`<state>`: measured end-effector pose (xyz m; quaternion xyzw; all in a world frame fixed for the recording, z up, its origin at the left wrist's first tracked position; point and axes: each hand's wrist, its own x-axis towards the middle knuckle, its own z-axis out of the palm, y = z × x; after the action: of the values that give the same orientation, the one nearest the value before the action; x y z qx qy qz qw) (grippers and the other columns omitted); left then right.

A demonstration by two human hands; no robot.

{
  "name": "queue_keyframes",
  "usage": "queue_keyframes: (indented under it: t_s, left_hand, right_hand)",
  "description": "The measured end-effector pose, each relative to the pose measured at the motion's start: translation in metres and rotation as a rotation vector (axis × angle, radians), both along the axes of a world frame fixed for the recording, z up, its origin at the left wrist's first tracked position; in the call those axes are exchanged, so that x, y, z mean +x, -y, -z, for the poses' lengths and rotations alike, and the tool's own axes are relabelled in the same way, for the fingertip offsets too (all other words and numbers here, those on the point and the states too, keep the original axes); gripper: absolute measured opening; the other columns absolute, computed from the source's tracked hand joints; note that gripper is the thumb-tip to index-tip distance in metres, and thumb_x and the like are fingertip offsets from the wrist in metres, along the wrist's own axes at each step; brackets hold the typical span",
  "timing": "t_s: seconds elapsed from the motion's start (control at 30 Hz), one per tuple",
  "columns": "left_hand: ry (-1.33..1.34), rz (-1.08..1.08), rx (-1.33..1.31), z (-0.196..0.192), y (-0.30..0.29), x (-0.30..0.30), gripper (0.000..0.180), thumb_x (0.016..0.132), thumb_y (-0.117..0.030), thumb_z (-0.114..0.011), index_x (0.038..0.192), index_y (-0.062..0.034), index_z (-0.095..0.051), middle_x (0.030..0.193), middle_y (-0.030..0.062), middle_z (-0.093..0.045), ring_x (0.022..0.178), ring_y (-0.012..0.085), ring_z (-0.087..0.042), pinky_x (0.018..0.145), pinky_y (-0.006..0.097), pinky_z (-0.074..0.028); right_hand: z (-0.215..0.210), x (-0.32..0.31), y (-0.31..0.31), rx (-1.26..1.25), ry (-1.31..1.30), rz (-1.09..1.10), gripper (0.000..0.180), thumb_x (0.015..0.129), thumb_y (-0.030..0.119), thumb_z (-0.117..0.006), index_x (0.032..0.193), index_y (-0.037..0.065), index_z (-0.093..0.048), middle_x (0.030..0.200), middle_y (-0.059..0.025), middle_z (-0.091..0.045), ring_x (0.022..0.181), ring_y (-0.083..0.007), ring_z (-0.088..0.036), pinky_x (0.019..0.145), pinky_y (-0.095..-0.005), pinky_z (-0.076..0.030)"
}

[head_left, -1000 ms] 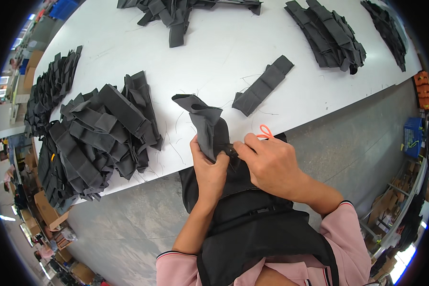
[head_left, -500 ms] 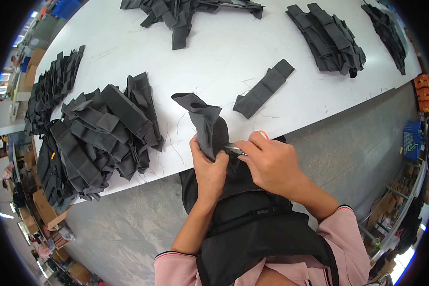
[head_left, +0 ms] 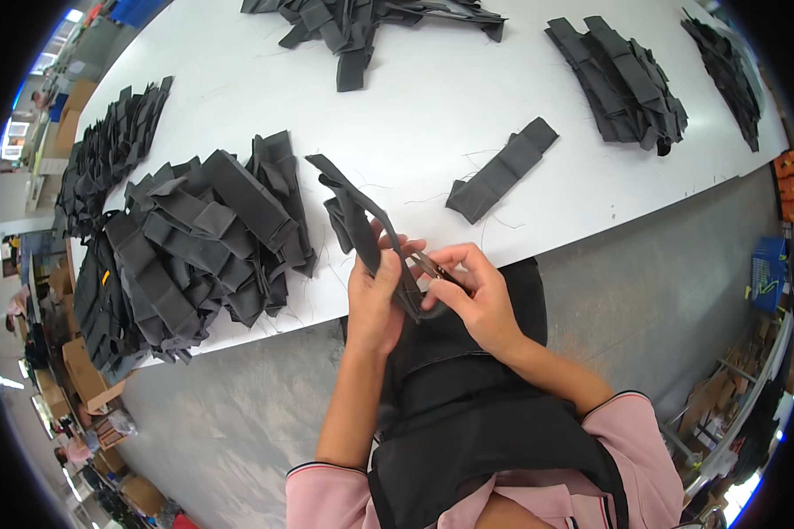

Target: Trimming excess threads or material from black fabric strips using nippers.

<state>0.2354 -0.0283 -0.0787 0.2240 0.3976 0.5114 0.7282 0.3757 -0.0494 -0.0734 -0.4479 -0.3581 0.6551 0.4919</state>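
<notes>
My left hand [head_left: 375, 298] grips a black fabric strap piece [head_left: 351, 204] at the table's near edge, holding it upright so that it shows edge-on. My right hand [head_left: 478, 301] is closed on a small pair of thread snips [head_left: 429, 264], whose tip touches the lower part of the strap next to my left thumb. Both hands meet just in front of the white table [head_left: 415, 115]. A black apron [head_left: 468, 397] covers my lap below them.
A large heap of black strap pieces [head_left: 207, 238] lies left of my hands. One folded piece [head_left: 500, 169] lies alone to the right. More stacks sit at the far side [head_left: 362, 22], at the right [head_left: 622, 79] and along the left edge [head_left: 110, 150]. Grey floor lies below the table.
The strap has been turned and raised, so it now stands edge-on. My right hand's fingers have shifted round the snips, and the orange loop seen a second ago is hidden.
</notes>
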Motion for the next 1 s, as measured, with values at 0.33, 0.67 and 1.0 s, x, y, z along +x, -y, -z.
queue_keyframes:
  t_s: [0.33,0.67,1.0]
  left_hand:
    - [0.472,-0.011,0.01,0.003,-0.007,0.004,0.06,0.096,-0.041,-0.037,0.134,0.0046,-0.031,0.14,0.025,-0.033,0.129,0.0397,-0.035,0.108,0.051,-0.032]
    - [0.531,-0.03,0.02,0.0,-0.005,0.004,0.06,0.097,-0.039,-0.035,0.137,0.0043,-0.027,0.145,0.026,-0.024,0.134,0.0392,-0.027,0.11,0.05,-0.027]
    - [0.546,-0.031,0.007,0.001,-0.002,0.002,0.057,0.097,-0.038,-0.035,0.138,0.0023,-0.028,0.145,0.0261,-0.023,0.134,0.0385,-0.027,0.11,0.049,-0.027]
  right_hand:
    - [-0.006,0.016,0.015,0.514,0.792,-0.018,0.023,0.072,0.002,-0.071,0.093,0.005,-0.062,0.075,-0.0047,-0.049,0.055,-0.0163,-0.053,0.055,-0.0257,-0.046]
    - [-0.018,0.008,0.018,0.61,0.775,-0.06,0.031,0.066,0.003,-0.074,0.095,0.006,-0.063,0.075,-0.0067,-0.051,0.056,-0.022,-0.054,0.054,-0.031,-0.045]
    - [-0.021,0.008,0.023,0.777,0.872,0.023,0.031,0.064,-0.002,-0.073,0.093,0.003,-0.065,0.075,-0.0065,-0.057,0.062,-0.0216,-0.057,0.054,-0.0299,-0.046]
